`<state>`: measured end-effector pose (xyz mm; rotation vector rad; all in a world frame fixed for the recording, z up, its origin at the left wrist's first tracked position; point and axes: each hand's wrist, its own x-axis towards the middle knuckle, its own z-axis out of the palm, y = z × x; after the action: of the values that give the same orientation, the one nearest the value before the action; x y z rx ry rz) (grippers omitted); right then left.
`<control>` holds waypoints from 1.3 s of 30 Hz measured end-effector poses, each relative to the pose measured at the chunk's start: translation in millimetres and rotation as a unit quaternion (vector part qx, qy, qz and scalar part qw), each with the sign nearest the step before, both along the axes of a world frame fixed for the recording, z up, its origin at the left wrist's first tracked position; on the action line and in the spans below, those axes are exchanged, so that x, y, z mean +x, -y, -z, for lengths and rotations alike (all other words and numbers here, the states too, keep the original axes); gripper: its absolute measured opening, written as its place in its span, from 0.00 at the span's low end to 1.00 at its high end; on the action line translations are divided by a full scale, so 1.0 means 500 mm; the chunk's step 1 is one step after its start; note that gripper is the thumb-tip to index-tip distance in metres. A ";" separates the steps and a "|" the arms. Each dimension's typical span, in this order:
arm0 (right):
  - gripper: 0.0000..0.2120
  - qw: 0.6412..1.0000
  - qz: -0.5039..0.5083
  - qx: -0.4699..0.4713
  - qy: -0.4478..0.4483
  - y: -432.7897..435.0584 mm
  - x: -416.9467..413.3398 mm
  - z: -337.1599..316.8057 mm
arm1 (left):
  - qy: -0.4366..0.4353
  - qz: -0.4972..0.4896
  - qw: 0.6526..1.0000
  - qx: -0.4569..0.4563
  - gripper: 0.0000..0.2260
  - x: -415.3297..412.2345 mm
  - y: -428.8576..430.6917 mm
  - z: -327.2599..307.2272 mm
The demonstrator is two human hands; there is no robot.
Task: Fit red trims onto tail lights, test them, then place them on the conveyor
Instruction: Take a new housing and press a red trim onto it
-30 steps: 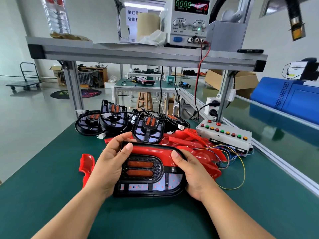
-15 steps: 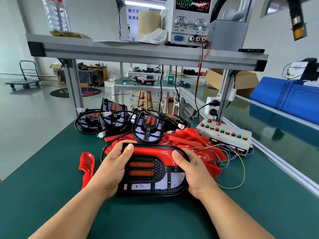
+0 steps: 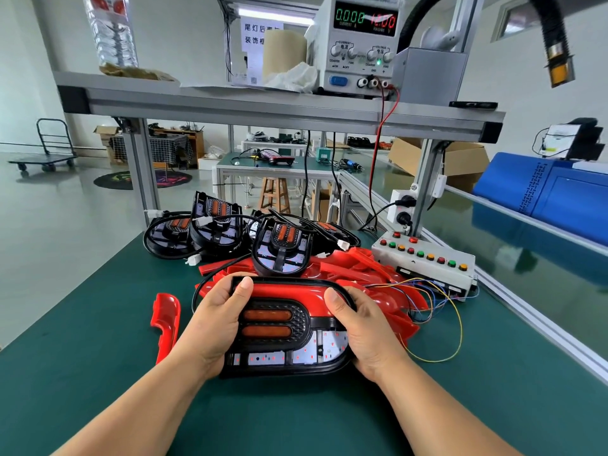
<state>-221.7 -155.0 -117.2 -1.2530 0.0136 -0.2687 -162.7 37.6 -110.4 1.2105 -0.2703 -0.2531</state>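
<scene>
At the near centre of the green bench mat: left hand and right hand, fingers curled round the two ends of one tail light, both thumbs pressed on the red trim seated along its upper edge. The lamp faces up. Just left, one loose red trim piece. Directly behind, a heap of red trims; beyond it, several wired tail lights. Right rear, a push-button test box; on the overhead shelf, a power supply.
</scene>
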 end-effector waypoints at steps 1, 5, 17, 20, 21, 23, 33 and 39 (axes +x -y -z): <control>0.17 1.000 -0.004 0.009 -0.006 0.000 0.001 0.001 | 0.000 -0.001 1.000 0.001 0.10 0.001 0.000 0.001; 0.18 0.999 -0.024 0.015 -0.025 0.006 0.007 0.000 | -0.004 -0.002 1.000 -0.003 0.10 0.009 -0.002 0.006; 0.23 0.995 -0.028 0.077 -0.058 0.014 0.018 0.015 | -0.024 0.029 0.998 -0.052 0.14 0.028 -0.007 0.019; 0.23 0.995 -0.027 0.075 -0.060 0.014 0.016 0.015 | -0.011 0.021 0.999 -0.040 0.14 0.025 -0.005 0.016; 0.23 0.995 -0.025 0.075 -0.061 0.015 0.016 0.015 | -0.010 0.020 0.999 -0.034 0.14 0.024 -0.004 0.016; 0.24 0.995 -0.021 0.078 -0.063 0.015 0.016 0.014 | -0.009 0.017 1.000 -0.024 0.14 0.024 -0.005 0.015; 0.20 0.998 -0.013 0.045 -0.051 0.012 0.015 0.016 | 0.197 -0.258 0.865 0.382 0.17 0.070 -0.103 -0.027; 0.21 0.997 -0.013 0.049 -0.050 0.013 0.017 0.018 | -0.016 -0.173 0.733 0.657 0.31 0.076 -0.158 -0.018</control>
<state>-213.4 -161.3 -126.2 -1.1671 0.0948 -0.1803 -124.8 116.8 -101.3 2.6376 0.2612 -0.1082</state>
